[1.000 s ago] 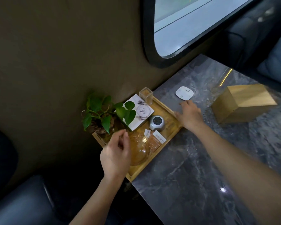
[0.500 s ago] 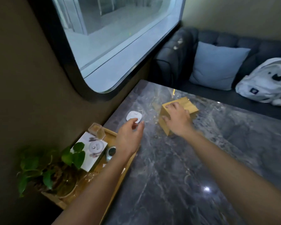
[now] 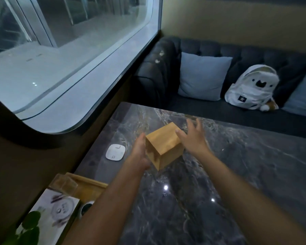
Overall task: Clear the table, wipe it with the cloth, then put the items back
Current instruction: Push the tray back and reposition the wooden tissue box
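A wooden box [image 3: 163, 140] is at the middle of the dark marble table [image 3: 237, 174], tilted between my two hands. My left hand [image 3: 140, 152] presses flat against its left face. My right hand [image 3: 193, 138] is against its right side, thumb on the top edge and fingers spread. A white rounded pad [image 3: 115, 152] lies on the table just left of my left hand. At the near left a wooden tray [image 3: 88, 181] holds a clear glass [image 3: 64, 183], a white card [image 3: 60, 209], a small round device [image 3: 86, 207] and a green plant [image 3: 28, 228]. No cloth is in view.
The table's left edge runs along a wall under a large window [image 3: 69, 50]. Beyond the far edge is a dark sofa [image 3: 210, 110] with a pale blue pillow [image 3: 201, 75] and a white backpack [image 3: 251, 85].
My left hand left the white pad and moved right onto the box's left side. My right hand shifted from the box's top to its right side, and the box now sits tilted.
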Tool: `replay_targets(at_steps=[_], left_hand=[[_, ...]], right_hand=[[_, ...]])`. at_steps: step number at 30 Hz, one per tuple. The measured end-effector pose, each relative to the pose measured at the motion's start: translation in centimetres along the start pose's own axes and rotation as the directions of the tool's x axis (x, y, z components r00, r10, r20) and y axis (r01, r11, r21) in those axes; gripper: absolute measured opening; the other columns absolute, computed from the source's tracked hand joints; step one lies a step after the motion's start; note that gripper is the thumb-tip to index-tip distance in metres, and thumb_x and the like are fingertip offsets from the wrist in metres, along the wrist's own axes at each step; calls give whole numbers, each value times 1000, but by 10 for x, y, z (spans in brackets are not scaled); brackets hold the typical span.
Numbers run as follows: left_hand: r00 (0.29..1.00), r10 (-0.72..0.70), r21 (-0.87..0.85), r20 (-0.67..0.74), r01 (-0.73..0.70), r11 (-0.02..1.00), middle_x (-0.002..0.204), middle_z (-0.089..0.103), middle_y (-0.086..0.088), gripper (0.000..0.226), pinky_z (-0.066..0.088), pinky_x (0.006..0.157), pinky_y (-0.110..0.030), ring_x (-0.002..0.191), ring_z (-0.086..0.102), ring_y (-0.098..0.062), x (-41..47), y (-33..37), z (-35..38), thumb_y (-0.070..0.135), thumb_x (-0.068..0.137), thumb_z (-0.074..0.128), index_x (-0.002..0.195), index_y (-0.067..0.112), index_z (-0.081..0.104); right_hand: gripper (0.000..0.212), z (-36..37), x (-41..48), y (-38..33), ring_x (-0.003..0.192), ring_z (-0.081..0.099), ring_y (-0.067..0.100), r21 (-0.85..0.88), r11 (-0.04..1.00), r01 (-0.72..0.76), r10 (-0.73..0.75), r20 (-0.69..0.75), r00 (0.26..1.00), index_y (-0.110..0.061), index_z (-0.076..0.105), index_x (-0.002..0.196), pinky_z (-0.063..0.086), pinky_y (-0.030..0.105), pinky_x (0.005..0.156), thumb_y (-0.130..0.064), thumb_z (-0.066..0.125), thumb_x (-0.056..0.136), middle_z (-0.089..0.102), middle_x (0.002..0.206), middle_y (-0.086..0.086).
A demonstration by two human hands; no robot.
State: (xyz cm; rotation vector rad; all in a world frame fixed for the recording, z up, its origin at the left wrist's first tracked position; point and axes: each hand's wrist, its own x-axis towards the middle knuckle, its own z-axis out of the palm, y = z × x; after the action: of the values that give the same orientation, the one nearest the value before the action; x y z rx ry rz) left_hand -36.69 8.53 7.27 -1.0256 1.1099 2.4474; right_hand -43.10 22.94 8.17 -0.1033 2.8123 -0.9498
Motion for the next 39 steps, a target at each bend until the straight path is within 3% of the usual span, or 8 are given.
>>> replay_targets(at_steps=[6,9,13,18,22,27,34,39], left_hand=[[973,-170,-2,-155,172,985,99,56,-20,75,16,106,-64,105,51,-42,22,-4,12,72,82,23,108,12,61],[978,-135,-51,-160,129,990,86,58,-16,61,35,87,-51,81,52,-35,19,-4,16,63,86,30,94,11,60],[988,-53,2,-144,54,999,88,62,-13,50,38,93,-51,80,54,-32,18,-8,16,57,88,32,85,15,60],[944,257,91,-205,-243,966,99,64,-7,46,52,68,-37,84,61,-25,13,-39,13,49,87,39,110,15,58],[747,658,382,-96,-583,717,132,48,1,29,40,99,-26,122,46,-16,8,-80,-6,39,90,44,115,28,54],[706,706,539,62,-619,571,149,24,16,51,25,108,-28,137,23,-1,-2,-126,-32,57,72,46,121,46,45],[721,691,621,-45,-522,585,145,36,2,52,33,111,-42,133,33,-13,-5,-125,-31,43,78,53,128,34,42],[606,781,718,-152,-475,509,140,43,-3,53,31,109,-35,131,38,-18,1,-86,-32,21,87,58,136,15,38]], right_hand=[[59,17,13,4,127,42,35,132,989,-64,46,139,989,-2,41,131,35,44,104,-45,44,91,44,139,21],[53,22,10,7,110,53,34,186,979,-79,53,137,989,-4,51,116,44,46,94,-48,45,89,57,120,17],[50,17,9,10,108,54,33,277,954,-118,77,152,985,-4,50,118,47,50,93,-45,45,91,55,117,14],[52,14,-9,24,105,54,25,439,883,-164,108,150,983,-8,53,114,49,47,92,-53,41,90,57,109,6],[53,20,-30,42,91,52,18,586,778,-226,160,163,974,-9,59,105,41,36,80,-56,40,89,56,103,9],[43,45,-56,62,86,54,13,603,746,-283,223,174,959,-8,54,113,38,25,65,-41,57,87,59,103,5],[44,55,-61,67,90,55,10,608,753,-251,182,173,968,-10,51,121,44,21,70,-33,62,85,60,116,7],[68,63,-72,70,131,37,24,679,683,-271,354,18,935,-20,33,138,37,39,101,-45,61,82,32,146,4]])
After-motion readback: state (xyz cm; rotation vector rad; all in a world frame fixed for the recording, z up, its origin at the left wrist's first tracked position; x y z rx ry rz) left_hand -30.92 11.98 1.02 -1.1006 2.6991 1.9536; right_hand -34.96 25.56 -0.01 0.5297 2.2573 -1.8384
